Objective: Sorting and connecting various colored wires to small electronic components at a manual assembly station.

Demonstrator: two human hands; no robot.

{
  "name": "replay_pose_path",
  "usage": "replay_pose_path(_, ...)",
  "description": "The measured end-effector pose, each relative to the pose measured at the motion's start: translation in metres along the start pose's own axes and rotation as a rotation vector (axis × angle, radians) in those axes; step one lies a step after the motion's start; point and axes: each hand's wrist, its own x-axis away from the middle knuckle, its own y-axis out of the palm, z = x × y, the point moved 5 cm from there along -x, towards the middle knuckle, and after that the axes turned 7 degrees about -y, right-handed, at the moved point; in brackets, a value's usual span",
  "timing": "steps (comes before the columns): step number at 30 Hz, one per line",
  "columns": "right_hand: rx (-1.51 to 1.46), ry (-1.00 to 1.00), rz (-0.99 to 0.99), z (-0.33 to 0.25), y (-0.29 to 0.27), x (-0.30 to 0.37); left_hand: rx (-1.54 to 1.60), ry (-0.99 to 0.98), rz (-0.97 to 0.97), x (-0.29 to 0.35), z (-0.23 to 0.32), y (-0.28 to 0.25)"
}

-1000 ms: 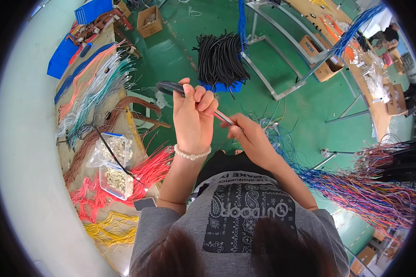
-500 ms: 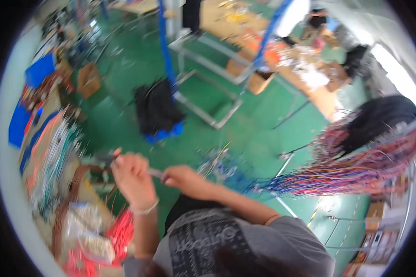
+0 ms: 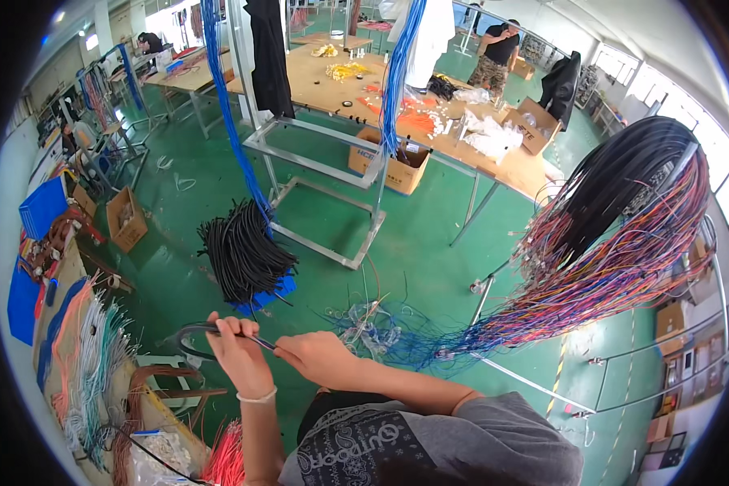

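Note:
My left hand is closed around a black cable, which bends in a loop on the far-left side of that hand. A short thin stretch of the cable, looking like wires, crosses the gap to my right hand. There the right fingers are pinched together on its end; the very tip is hidden in them. Both hands are held in front of my body above the floor, close to each other. A dark cable strand also runs across the bench at lower left; I cannot tell whether it joins the held one.
Bundled black cables with coloured wires hang on a metal rack at right. A pile of black cables sits before a metal frame with blue wires. Wire bundles lie on the left bench. People stand farther back.
The view has tilted up and sharpened, showing more of the room. My hands still hold the cable close together, and its black loop now shows plainly beside my left hand.

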Motion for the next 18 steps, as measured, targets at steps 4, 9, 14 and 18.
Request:
replay_pose_path(4, 0.017, 0.076, -0.053, 0.012, -0.001, 0.000, -0.167, -0.056, 0.017, 0.026, -0.025, 0.027)
replay_pose_path(9, -0.458, 0.065, -0.043, 0.031, -0.011, 0.018, -0.037, -0.042, -0.023, 0.026, -0.027, 0.019)
replay_pose_path(14, -0.386, 0.082, -0.074, 0.060, 0.005, 0.037, 0.022, 0.032, -0.056, 0.010, -0.007, 0.027)
replay_pose_path(18, -0.330, 0.038, 0.027, 0.049, -0.011, 0.014, -0.139, 0.013, 0.064, 0.025, -0.031, 0.042)
